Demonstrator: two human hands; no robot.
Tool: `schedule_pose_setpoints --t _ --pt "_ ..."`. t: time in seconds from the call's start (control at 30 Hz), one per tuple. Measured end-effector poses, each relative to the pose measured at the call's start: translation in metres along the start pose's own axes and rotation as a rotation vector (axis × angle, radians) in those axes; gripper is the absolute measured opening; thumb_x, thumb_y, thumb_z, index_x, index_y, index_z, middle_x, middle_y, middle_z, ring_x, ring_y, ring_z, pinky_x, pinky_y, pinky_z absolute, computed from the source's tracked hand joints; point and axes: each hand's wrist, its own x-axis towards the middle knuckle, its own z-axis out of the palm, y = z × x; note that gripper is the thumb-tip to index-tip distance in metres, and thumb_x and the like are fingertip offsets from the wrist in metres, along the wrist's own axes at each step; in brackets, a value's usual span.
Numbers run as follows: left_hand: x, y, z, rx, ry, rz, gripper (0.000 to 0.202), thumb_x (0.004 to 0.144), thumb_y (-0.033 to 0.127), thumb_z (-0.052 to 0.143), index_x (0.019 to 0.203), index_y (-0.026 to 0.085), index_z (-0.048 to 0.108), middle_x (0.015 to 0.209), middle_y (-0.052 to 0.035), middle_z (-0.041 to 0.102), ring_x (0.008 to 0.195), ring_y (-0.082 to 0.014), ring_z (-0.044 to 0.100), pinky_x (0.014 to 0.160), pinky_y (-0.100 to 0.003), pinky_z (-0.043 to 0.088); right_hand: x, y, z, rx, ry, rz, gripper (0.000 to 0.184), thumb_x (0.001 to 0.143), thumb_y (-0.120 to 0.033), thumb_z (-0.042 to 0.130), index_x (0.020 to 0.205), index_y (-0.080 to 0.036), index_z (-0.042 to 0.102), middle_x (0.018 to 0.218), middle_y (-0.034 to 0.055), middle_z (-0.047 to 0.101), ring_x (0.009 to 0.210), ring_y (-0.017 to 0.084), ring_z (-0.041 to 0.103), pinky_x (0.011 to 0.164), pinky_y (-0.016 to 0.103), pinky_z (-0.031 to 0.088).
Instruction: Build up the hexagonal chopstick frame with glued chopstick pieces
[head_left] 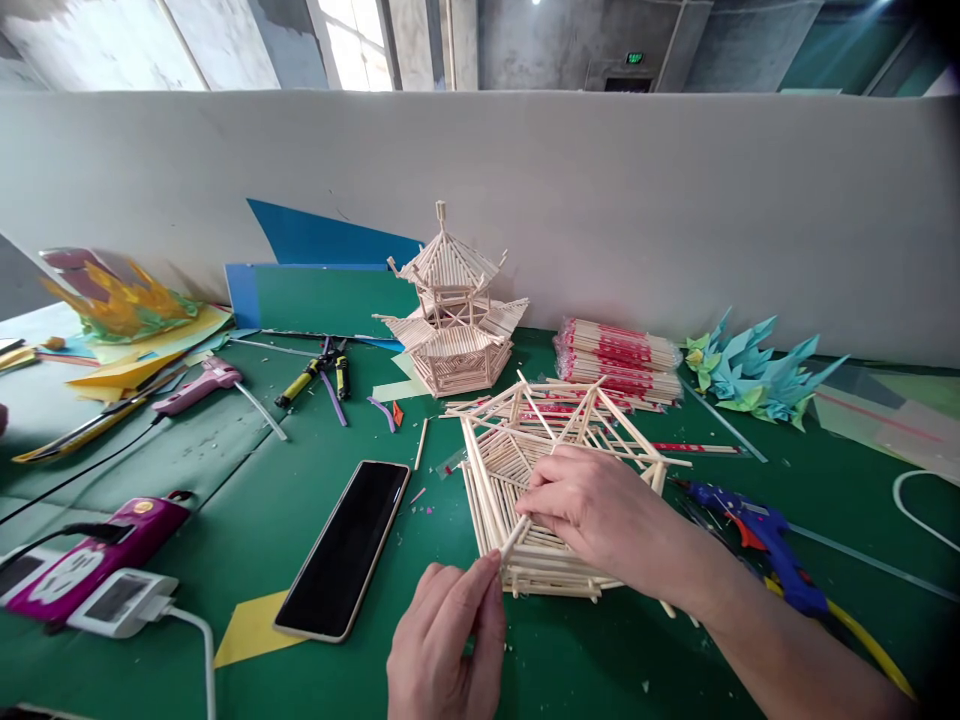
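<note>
In front of me stands an open wooden-stick frame (pixel 480 500), many-sided, with a slatted floor and uprights joined by slanting sticks. A short wooden stick (pixel 514 537) slants across its near left corner. My left hand (pixel 450 635) pinches the lower end between thumb and forefinger, just outside the frame. My right hand (pixel 592 510) reaches over from the right, its fingers closed on the stick's upper end; it hides part of the frame's inside. Behind the frame rises a finished-looking stick pagoda (pixel 457 340) with two tiers of roofs.
Wrapped chopstick bundles (pixel 619 360) lie behind the frame. To the right are a blue glue gun (pixel 772 540) and blue paper leaves (pixel 765 375). On the left are a phone (pixel 345 550), pliers (pixel 319 372), a pink glue gun (pixel 199 388) and a purple power strip (pixel 101 560) with cords.
</note>
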Motion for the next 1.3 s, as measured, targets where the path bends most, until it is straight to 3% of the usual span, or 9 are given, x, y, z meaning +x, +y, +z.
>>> schedule_pose_setpoints --t 0.23,0.47,0.8,1.3 --pt "-0.001 0.000 0.003 -0.012 0.022 -0.025 0.030 0.075 0.001 0.057 0.103 0.013 0.056 0.065 -0.0016 0.056 0.054 -0.0113 0.045 0.048 -0.023 0.041 -0.005 0.004 -0.003 0.061 0.042 0.021 0.024 0.087 -0.013 0.051 0.102 -0.022 0.067 0.082 0.0020 0.065 0.079 0.016 0.055 0.067 0.028 0.042" --pt "0.006 0.002 0.003 0.050 -0.003 -0.037 0.027 0.077 0.007 0.058 0.103 0.013 0.056 0.069 -0.0028 0.056 0.058 -0.0135 0.051 0.052 -0.025 0.044 -0.008 0.005 -0.008 0.055 0.070 0.083 0.024 0.085 -0.012 0.053 0.099 -0.021 0.069 0.082 0.0032 0.064 0.079 0.018 0.055 0.066 0.030 0.042" --pt "0.013 0.002 0.005 0.104 -0.028 -0.014 0.018 0.080 0.008 0.055 0.095 0.016 0.057 0.065 -0.0010 0.054 0.055 -0.0130 0.050 0.050 -0.024 0.042 -0.003 0.005 0.002 0.043 0.058 -0.028 0.017 0.086 -0.017 0.054 0.087 -0.023 0.070 0.080 0.0005 0.062 0.079 0.016 0.053 0.066 0.029 0.039" --pt "0.009 -0.001 0.006 0.078 -0.040 -0.010 0.019 0.079 0.006 0.055 0.095 0.015 0.058 0.064 -0.0008 0.053 0.055 -0.0126 0.049 0.049 -0.023 0.042 0.000 0.004 0.002 0.046 0.049 -0.051 0.018 0.088 -0.019 0.053 0.082 -0.022 0.069 0.078 0.0009 0.064 0.079 0.016 0.054 0.067 0.029 0.039"
